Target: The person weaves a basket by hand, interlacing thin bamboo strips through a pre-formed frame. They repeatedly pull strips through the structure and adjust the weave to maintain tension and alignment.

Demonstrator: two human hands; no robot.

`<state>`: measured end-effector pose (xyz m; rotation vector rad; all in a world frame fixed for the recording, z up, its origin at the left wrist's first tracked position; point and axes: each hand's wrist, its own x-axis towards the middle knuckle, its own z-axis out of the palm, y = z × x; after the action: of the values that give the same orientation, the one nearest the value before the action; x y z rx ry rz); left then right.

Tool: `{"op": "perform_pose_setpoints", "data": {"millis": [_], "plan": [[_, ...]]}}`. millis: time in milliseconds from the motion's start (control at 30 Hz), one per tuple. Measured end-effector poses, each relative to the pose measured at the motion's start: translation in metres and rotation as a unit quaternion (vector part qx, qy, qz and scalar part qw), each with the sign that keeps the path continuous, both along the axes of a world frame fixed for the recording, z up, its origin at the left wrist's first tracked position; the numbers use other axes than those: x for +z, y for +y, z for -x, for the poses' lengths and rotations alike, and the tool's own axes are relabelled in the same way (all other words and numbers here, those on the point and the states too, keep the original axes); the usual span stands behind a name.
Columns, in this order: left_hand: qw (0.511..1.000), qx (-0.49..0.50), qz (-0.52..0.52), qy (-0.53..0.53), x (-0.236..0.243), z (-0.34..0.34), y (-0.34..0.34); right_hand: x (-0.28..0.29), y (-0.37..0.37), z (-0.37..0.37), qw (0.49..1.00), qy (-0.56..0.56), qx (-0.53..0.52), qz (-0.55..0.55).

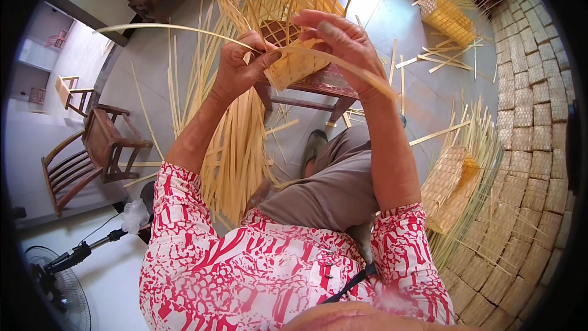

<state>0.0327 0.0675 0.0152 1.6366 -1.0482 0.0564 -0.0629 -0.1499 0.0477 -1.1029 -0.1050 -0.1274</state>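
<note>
My left hand [242,64] is closed in a pinch on a long, pale bamboo strip [177,27]. One end of the strip arches out to the left; the rest curves past my right wrist. My right hand [343,46] is raised just right of the pinch, its fingers apart, slightly bent and a little blurred. Beneath both hands is a partly woven bamboo basket [293,68] with loose upright strips, resting on a low wooden stool [327,83]. My hands hide part of its near rim.
Long bamboo strips [236,153] lie in a heap left of my legs. Other woven baskets [450,18] [446,190] stand at right, beside stacked woven pieces [527,98]. Wooden chairs [101,147] and a fan [58,282] are at left.
</note>
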Motion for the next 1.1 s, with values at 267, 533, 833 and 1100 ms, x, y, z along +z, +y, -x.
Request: {"op": "perform_pose_setpoints", "data": {"millis": [267,533,833,1100], "plan": [[0.999,-0.032,-0.016,-0.007,0.007,-0.008,-0.001,0.001,0.004,0.0,0.982,-0.069,-0.084,0.154],[0.998,-0.058,-0.027,0.011,0.012,-0.009,0.003,0.008,0.01,0.004,0.958,-0.071,-0.222,0.166],[0.999,-0.025,-0.037,0.005,0.012,-0.004,0.002,-0.003,-0.01,-0.001,0.941,-0.072,-0.326,0.05],[0.999,-0.033,-0.017,-0.002,0.013,-0.002,-0.001,0.004,-0.03,-0.006,0.934,-0.058,-0.304,0.177]]}}
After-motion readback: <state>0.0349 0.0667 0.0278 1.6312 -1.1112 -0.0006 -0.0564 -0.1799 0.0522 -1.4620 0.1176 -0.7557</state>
